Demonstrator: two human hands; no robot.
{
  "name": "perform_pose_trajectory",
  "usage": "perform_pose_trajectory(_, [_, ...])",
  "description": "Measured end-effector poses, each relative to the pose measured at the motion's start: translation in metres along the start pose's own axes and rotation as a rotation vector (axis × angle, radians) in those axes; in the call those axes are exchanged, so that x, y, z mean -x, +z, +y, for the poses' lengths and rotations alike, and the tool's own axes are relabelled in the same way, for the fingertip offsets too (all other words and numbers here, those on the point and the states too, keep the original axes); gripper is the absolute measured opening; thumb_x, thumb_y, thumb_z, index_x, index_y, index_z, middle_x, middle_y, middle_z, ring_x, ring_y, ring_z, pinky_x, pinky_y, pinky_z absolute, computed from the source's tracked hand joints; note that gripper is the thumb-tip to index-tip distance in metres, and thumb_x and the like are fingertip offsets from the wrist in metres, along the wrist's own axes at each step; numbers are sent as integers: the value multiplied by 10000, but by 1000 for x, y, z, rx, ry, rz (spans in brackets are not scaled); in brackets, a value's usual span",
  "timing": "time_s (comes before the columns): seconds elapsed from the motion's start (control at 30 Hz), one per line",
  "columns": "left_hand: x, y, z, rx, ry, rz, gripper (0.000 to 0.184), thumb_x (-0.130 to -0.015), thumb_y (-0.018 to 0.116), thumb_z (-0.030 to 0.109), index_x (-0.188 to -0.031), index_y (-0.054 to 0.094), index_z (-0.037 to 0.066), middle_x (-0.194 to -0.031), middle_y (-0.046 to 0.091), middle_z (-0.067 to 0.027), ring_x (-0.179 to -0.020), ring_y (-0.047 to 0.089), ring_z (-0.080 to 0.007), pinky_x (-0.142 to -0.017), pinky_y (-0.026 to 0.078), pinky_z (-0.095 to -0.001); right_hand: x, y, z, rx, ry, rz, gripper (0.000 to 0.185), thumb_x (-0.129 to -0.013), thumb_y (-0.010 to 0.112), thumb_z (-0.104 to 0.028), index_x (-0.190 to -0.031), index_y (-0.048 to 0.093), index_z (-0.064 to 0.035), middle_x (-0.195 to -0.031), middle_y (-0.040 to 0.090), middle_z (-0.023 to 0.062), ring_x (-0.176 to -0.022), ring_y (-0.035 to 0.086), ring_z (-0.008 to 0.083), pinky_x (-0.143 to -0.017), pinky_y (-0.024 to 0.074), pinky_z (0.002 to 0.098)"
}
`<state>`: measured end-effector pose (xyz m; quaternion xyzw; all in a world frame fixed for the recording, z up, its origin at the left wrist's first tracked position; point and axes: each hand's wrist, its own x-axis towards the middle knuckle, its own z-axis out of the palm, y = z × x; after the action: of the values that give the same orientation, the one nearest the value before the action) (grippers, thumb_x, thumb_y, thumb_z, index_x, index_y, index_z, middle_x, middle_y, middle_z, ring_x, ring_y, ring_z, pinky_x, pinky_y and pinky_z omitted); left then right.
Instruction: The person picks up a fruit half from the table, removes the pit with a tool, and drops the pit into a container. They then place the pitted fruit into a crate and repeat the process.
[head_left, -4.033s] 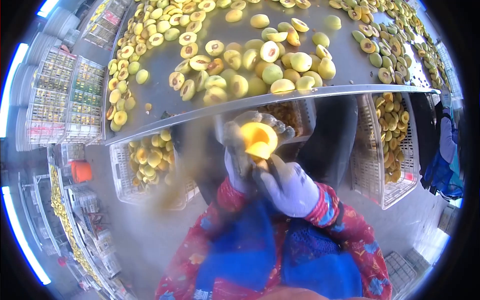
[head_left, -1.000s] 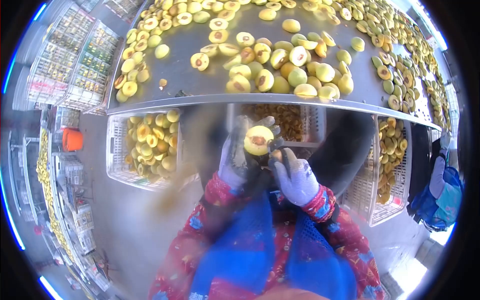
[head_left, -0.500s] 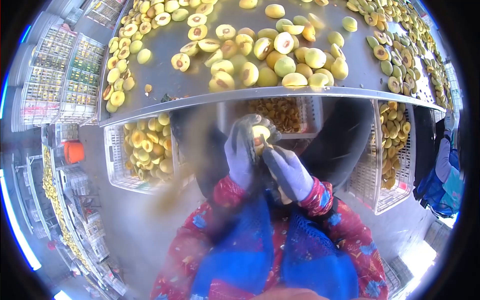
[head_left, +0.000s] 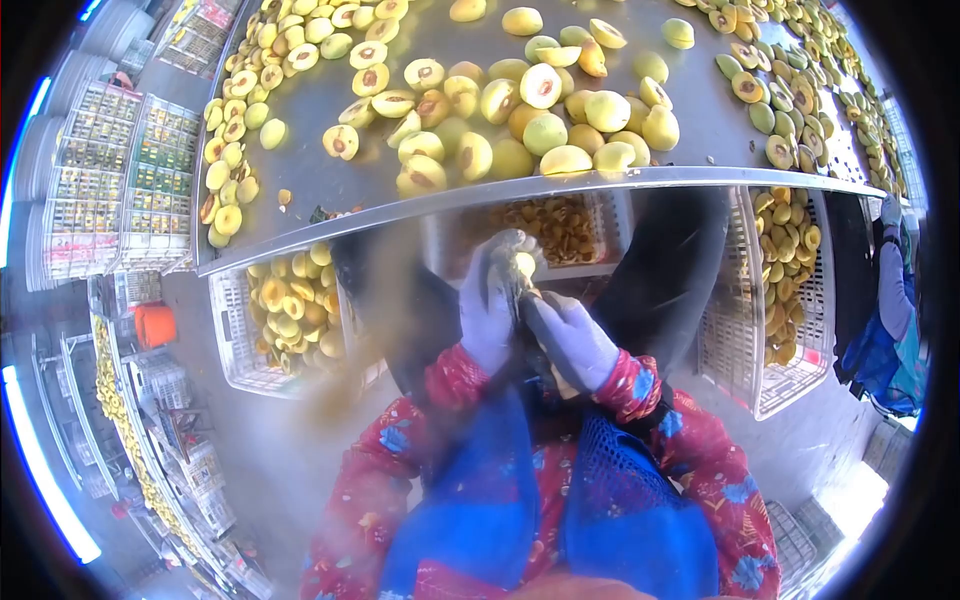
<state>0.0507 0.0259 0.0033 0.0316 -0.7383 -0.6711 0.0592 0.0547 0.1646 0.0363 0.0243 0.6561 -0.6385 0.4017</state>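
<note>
My left hand [head_left: 487,305], in a lavender glove with dark grey fingers, is closed around a pale yellow peach piece [head_left: 525,264] in front of my lap. Only a small part of the fruit shows between the fingers. My right hand [head_left: 577,338], gloved the same way, is closed just below and to the right, its fingertips against the left hand. A pale, handle-like end [head_left: 565,383] shows under the right palm; the rest of that tool is hidden. Beyond the hands, a pile of halved peaches [head_left: 540,87] lies on the metal table [head_left: 300,150].
The table's raised metal edge [head_left: 400,207] runs beyond my hands. Under it is a crate of brownish pieces [head_left: 560,235]. Crates of peach halves stand at left [head_left: 228,330] and right [head_left: 742,340]. A co-worker's sleeve [head_left: 893,280] shows at far right. Stacked crates [head_left: 95,180] stand at left.
The peach piece in my left hand is now more covered by the fingers. My right hand has come closer against the left. The view has shifted slightly.
</note>
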Motion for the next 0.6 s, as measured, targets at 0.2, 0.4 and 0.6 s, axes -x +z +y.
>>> perform_pose_trajectory(0.2, [-11,-10,3,318,-420,-178,432,-1006,453,357,-1118,589,-37,-958,668,-132,-769,609,-136,-722,500,-265,-6,1,23,414,-245,147,230,-958,505,-186,-994,555,36,-774,593,203,-711,614,360,-612,482,410])
perform_pose_trajectory(0.4, [-7,3,-4,185,-307,101,385,-999,474,285,-1034,638,-62,-898,684,-117,-784,632,-150,-723,503,-282,1,-4,-5,-232,114,-19,305,-982,497,-253,-984,569,43,-646,586,106,-580,599,232,-542,463,356])
perform_pose_trajectory(0.6, [-11,12,-3,184,-385,165,361,-999,461,248,-1104,612,-63,-941,686,-117,-832,631,-164,-764,497,-272,-9,-4,19,32,-164,120,361,-1002,464,-305,-959,567,38,-621,552,41,-543,545,135,-501,432,294])
